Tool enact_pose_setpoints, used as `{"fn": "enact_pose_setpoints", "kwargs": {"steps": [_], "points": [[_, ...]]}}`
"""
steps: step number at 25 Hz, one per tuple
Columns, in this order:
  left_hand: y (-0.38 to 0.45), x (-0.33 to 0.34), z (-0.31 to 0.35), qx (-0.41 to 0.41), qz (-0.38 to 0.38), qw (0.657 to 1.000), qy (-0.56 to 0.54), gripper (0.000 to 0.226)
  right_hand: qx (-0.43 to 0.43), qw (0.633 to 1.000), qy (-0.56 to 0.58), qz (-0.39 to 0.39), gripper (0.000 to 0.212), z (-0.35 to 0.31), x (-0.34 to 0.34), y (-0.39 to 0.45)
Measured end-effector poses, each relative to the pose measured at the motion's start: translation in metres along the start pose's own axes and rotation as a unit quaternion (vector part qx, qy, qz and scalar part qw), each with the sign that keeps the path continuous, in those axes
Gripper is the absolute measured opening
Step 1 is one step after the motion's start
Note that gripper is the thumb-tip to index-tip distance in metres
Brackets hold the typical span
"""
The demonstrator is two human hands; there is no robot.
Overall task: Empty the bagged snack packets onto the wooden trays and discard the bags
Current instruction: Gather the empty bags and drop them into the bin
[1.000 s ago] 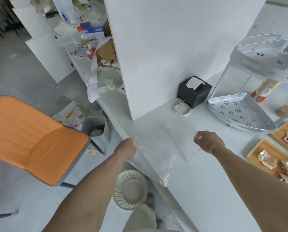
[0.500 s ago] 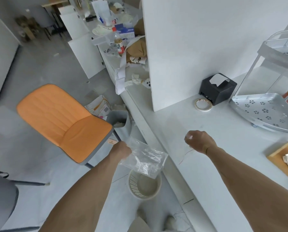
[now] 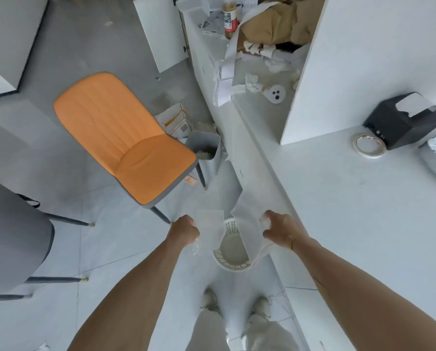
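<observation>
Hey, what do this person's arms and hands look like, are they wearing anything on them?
Both forearms are bare with no sleeves in view. The left hand and right hand wear no gloves, and no rings or watch show.

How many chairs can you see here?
2: an orange chair on the floor left of the counter, and a grey chair at the picture's left edge, only partly in view.

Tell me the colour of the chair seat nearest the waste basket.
Orange, with a grey edge, on the chair; the head view, the only one, shows it plainly.
</observation>
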State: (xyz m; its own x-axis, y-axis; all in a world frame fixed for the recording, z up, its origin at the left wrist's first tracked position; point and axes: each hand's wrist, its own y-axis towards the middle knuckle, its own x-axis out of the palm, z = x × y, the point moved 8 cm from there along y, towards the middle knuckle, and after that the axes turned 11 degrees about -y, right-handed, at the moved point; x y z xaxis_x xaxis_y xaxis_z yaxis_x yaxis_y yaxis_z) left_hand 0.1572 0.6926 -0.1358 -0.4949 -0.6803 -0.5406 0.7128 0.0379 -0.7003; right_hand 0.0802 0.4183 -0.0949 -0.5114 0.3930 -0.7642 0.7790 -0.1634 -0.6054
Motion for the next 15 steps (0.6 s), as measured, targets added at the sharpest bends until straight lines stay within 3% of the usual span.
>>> {"fn": "enact_pose_setpoints", "kwargs": {"steps": [4,15], "points": [[0.024,0.014,-0.040,-0.027,-0.019,0.999,-0.039,0.045,0.034,0.998,-0.001,-0.050,0.046,-0.004,0.050,0.012],[0.145,0.124,-0.118,-0.041,-0.109,0.992,-0.053,0.046,0.150,0.985,0.054,-0.069,0.048,0.029,0.193,0.123]]}}
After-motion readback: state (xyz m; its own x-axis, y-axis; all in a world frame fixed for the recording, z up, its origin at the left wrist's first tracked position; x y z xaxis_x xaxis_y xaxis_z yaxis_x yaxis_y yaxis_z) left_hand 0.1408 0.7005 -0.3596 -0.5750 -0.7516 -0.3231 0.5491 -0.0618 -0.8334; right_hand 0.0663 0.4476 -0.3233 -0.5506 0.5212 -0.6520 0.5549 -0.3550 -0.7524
